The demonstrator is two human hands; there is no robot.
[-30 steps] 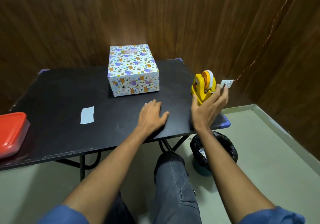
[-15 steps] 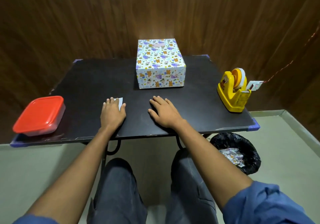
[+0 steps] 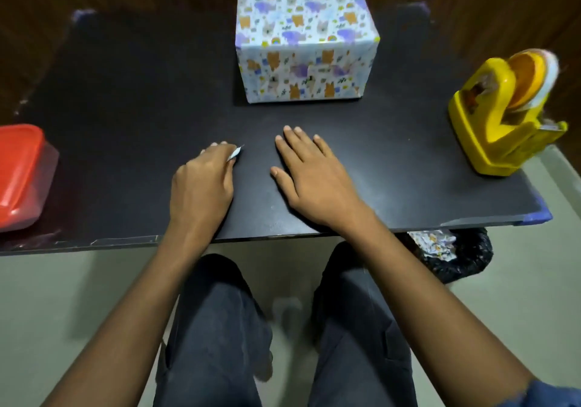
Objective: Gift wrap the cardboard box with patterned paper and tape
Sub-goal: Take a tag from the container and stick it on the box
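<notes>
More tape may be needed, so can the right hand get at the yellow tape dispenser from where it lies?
Probably yes. The right hand rests flat and holds nothing, and only bare black table lies between it and the tape dispenser on its right. The wrapped box stands farther back, out of that path.

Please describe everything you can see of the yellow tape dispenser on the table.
The tape dispenser looks like glossy yellow plastic, with a heavy base and two raised side walls. Between them sits an orange wheel carrying a roll of pale tape, blurred here. It stands upright near the right edge of the black table, right of the wrapped box and apart from it. Neither hand touches it.
</notes>
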